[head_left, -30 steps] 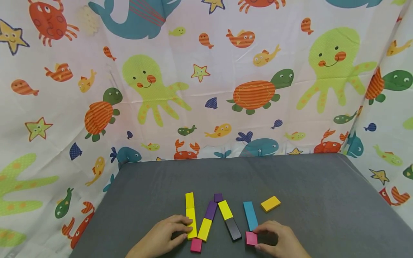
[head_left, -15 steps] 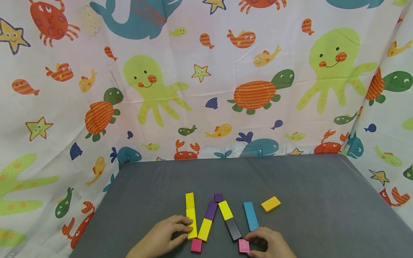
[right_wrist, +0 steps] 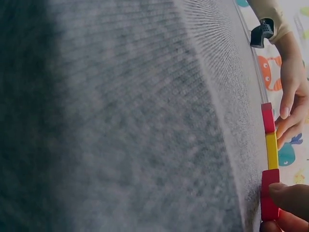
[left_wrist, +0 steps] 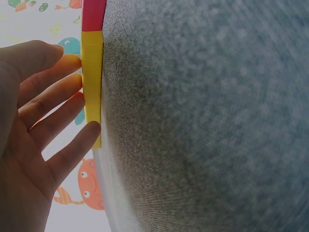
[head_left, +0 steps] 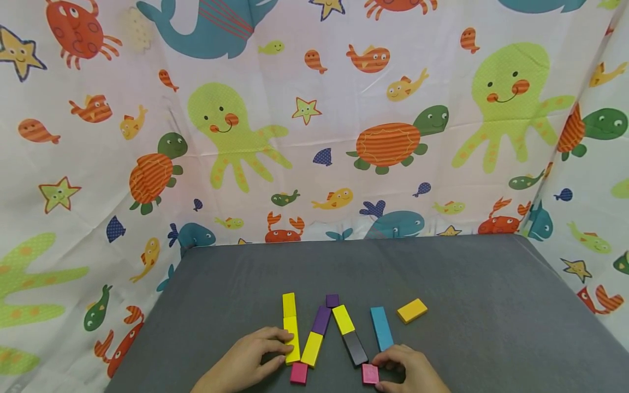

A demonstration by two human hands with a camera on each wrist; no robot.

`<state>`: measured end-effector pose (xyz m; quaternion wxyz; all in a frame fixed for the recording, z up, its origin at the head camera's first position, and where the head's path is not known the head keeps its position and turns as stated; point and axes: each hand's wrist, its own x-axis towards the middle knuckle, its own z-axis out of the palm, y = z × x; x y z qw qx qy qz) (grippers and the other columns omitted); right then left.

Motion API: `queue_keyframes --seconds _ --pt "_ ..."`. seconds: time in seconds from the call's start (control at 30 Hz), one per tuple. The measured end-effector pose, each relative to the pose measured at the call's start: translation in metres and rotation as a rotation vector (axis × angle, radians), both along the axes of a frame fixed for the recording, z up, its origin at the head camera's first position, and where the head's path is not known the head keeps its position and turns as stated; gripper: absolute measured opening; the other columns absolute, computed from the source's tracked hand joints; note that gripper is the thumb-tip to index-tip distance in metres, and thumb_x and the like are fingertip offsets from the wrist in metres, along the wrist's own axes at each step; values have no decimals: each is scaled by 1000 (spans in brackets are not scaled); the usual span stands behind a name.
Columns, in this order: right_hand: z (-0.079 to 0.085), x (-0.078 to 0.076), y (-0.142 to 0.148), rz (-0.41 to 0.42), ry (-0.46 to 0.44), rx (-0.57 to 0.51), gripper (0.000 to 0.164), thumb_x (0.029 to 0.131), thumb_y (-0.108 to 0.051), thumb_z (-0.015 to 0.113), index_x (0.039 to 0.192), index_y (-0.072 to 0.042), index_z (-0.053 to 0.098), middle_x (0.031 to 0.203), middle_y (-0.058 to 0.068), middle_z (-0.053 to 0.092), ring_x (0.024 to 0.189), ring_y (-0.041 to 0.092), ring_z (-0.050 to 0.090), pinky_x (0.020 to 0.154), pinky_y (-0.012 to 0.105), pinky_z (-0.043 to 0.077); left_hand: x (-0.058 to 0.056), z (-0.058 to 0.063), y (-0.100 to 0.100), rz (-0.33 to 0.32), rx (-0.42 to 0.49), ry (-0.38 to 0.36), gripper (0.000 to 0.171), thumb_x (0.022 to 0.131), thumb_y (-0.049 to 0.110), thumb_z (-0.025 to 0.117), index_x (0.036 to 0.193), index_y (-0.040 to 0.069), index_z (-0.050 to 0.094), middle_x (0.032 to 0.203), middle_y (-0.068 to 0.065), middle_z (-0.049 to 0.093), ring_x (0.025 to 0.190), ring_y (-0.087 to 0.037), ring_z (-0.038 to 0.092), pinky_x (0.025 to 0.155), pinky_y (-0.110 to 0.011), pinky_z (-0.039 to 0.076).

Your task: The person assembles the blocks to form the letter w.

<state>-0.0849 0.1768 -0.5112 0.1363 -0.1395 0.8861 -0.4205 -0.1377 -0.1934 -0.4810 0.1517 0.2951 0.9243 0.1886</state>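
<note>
In the head view my right hand (head_left: pixel 410 371) pinches a pink block (head_left: pixel 371 374) between thumb and fingers, close by the lower end of a black block (head_left: pixel 355 349). The right wrist view has the thumb (right_wrist: pixel 289 198) against that block's side. My left hand (head_left: pixel 250 357) rests its fingertips along a yellow block (head_left: pixel 292 341), with another yellow block (head_left: pixel 289 304) end to end above it. Yellow (head_left: pixel 312 350) and purple (head_left: pixel 321 320) blocks slant up to a small purple block (head_left: pixel 332 301); from there a yellow block (head_left: pixel 343 320) slants down to the black one.
A second pink block (head_left: pixel 298 374) sits below the left yellow blocks. Just beyond my right hand lies a blue block (head_left: pixel 382 329), and an orange-yellow block (head_left: pixel 412 311) is farther right. Behind the grey table (head_left: pixel 236 284) hangs a sea-animal curtain (head_left: pixel 324 136).
My right hand has carried the pink block left and nearer to me, from below the blue block to the black block's lower end. The left hand has stayed in place.
</note>
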Motion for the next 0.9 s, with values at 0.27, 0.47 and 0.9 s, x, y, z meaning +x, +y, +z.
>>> queue_keyframes --seconds 0.27,0.47,0.9 --pt "13 -11 11 5 33 -60 39 78 -33 83 110 -17 69 101 -3 66 77 -1 54 67 17 51 0 1 0 -12 4 5 28 95 44 61 120 35 70 131 17 61 119 -9 58 102 -42 54" --pt "20 -36 33 -28 169 -70 55 76 -33 85 124 -15 65 110 3 65 76 2 56 63 20 53 0 0 -1 -14 10 16 27 95 43 62 120 35 70 131 17 60 120 -9 58 102 -42 54" --pt "1 -67 51 112 176 13 91 69 -46 87 146 -17 48 128 2 52 79 6 52 62 18 47 -1 -1 0 -2 -1 12 26 95 42 63 120 36 70 131 17 60 119 -9 59 102 -43 53"
